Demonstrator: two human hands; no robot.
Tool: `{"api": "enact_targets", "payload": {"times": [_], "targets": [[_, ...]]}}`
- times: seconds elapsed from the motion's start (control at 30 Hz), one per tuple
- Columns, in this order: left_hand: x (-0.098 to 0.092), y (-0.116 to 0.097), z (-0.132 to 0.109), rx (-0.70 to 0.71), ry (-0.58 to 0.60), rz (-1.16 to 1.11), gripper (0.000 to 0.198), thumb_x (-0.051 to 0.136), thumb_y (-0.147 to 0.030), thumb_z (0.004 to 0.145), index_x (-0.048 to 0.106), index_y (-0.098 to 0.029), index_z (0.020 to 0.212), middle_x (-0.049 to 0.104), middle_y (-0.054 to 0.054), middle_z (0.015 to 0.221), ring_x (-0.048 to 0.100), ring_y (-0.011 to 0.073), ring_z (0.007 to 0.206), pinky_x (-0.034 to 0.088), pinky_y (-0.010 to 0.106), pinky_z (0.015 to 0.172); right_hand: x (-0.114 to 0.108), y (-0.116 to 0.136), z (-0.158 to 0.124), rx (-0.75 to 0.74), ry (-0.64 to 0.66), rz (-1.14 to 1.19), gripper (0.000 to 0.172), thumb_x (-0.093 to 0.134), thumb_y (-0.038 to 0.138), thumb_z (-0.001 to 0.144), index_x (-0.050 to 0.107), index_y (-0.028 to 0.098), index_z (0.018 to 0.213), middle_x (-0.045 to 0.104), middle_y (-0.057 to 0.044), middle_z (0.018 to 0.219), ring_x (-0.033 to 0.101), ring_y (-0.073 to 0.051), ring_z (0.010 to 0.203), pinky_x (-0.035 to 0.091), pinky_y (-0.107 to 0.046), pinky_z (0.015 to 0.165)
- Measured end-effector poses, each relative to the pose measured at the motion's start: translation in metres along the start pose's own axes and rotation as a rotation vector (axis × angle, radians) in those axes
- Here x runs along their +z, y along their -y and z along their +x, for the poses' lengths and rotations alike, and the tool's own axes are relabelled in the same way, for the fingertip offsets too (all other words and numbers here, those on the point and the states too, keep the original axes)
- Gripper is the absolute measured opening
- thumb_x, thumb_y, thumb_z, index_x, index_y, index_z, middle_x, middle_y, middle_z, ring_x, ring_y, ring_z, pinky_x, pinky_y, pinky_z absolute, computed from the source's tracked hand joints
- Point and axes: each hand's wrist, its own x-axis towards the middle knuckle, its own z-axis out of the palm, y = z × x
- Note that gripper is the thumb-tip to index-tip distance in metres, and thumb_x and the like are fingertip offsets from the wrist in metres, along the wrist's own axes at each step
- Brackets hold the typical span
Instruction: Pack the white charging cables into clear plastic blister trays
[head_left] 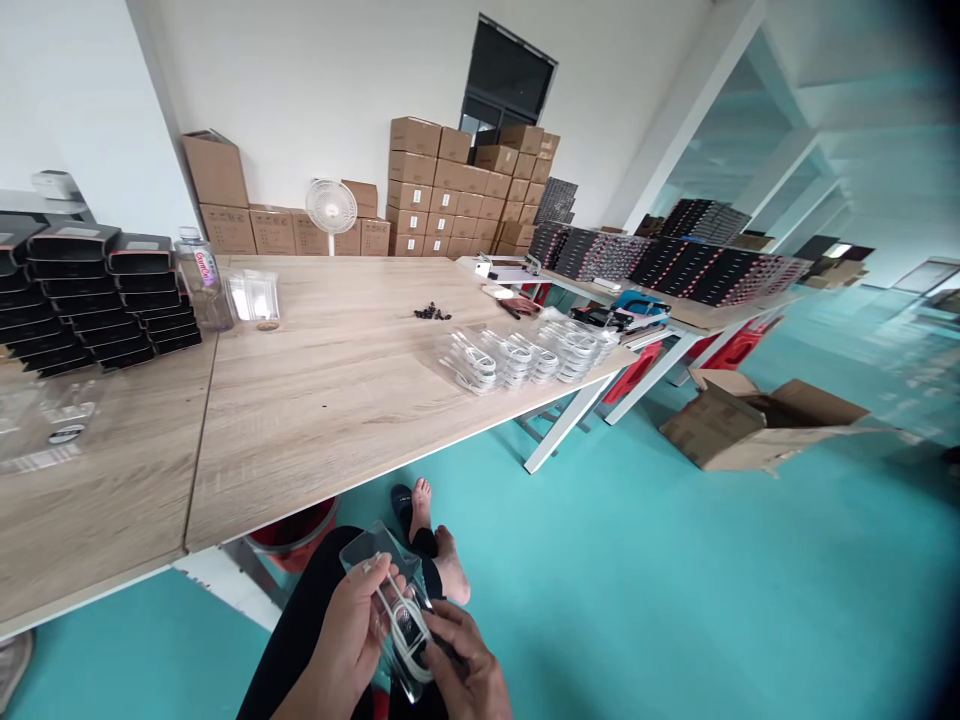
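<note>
Low over the lap, a coiled white cable [409,632] lies in or against a clear plastic tray [367,545]; which of the two, I cannot tell. My left hand [346,625] is closed around the tray's left side, its thumb pressed on the cable's upper end. From the right, my right hand [469,660] is closed on the lower coil, with fingers and thumb at its edge. A dark patch shows inside the coil, too small to name. Near the table's front edge stand several stacks of clear trays with white cables [517,355].
Small black pieces [433,312] lie on the wooden table [322,400]. Stacked black boxes [112,290], a bottle [202,280] and clear trays [255,298] stand at the left. Under the table is a red bucket [296,540]; an open carton [750,425] sits on the floor.
</note>
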Motion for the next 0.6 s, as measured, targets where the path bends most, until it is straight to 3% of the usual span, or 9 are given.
{"api": "enact_targets", "payload": {"times": [0.1, 0.17, 0.23, 0.37, 0.5, 0.6], "targets": [[-0.002, -0.003, 0.002, -0.036, -0.028, 0.016, 0.013, 0.068, -0.020, 0.086, 0.060, -0.016, 0.076, 0.063, 0.002, 0.062, 0.066, 0.0171, 0.059, 0.052, 0.026, 0.054, -0.001, -0.001, 0.005, 0.115, -0.010, 0.211, 0.067, 0.082, 0.062, 0.065, 0.065, 0.028, 0.120, 0.069, -0.010, 0.116, 0.069, -0.026, 0.089, 0.057, -0.035, 0.071], [-0.004, -0.004, 0.005, -0.045, -0.037, 0.031, 0.013, 0.068, -0.020, 0.086, 0.060, -0.016, 0.077, 0.063, 0.002, 0.062, 0.066, 0.0168, 0.059, 0.053, 0.026, 0.056, -0.001, -0.001, 0.008, 0.197, 0.080, 0.269, 0.077, 0.084, 0.058, 0.065, 0.054, 0.026, 0.129, 0.070, -0.010, 0.110, 0.067, -0.022, 0.076, 0.054, -0.031, 0.059], [-0.006, -0.004, 0.006, -0.040, -0.032, 0.049, 0.014, 0.071, -0.021, 0.084, 0.060, -0.016, 0.076, 0.063, 0.001, 0.063, 0.065, 0.0153, 0.059, 0.052, 0.026, 0.057, 0.000, -0.002, 0.009, 0.241, 0.157, 0.222, 0.071, 0.083, 0.048, 0.069, 0.052, 0.024, 0.128, 0.070, -0.007, 0.099, 0.064, -0.018, 0.068, 0.050, -0.027, 0.051], [-0.009, -0.001, 0.004, -0.011, 0.010, 0.083, 0.023, 0.082, -0.026, 0.075, 0.062, -0.017, 0.075, 0.064, 0.001, 0.066, 0.063, 0.0140, 0.061, 0.050, 0.024, 0.056, 0.005, -0.006, 0.008, 0.286, 0.130, 0.072, 0.057, 0.076, 0.028, 0.071, 0.055, 0.022, 0.123, 0.059, 0.002, 0.078, 0.055, -0.013, 0.056, 0.044, -0.023, 0.043], [-0.012, 0.000, -0.002, 0.017, 0.043, 0.137, 0.033, 0.089, -0.033, 0.065, 0.061, -0.018, 0.070, 0.062, -0.001, 0.063, 0.058, 0.0117, 0.057, 0.046, 0.023, 0.054, 0.005, -0.002, 0.010, 0.276, 0.297, 0.077, 0.056, 0.078, 0.035, 0.069, 0.060, 0.021, 0.120, 0.057, 0.004, 0.074, 0.057, -0.015, 0.061, 0.046, -0.026, 0.054], [-0.013, 0.003, -0.006, 0.047, 0.084, 0.195, 0.034, 0.089, -0.038, 0.065, 0.061, -0.018, 0.069, 0.064, -0.001, 0.063, 0.057, 0.0113, 0.056, 0.046, 0.024, 0.055, 0.004, 0.011, 0.017, 0.213, 0.301, 0.064, 0.056, 0.078, 0.044, 0.072, 0.062, 0.018, 0.119, 0.063, 0.000, 0.082, 0.061, -0.019, 0.078, 0.047, -0.031, 0.072]]}}
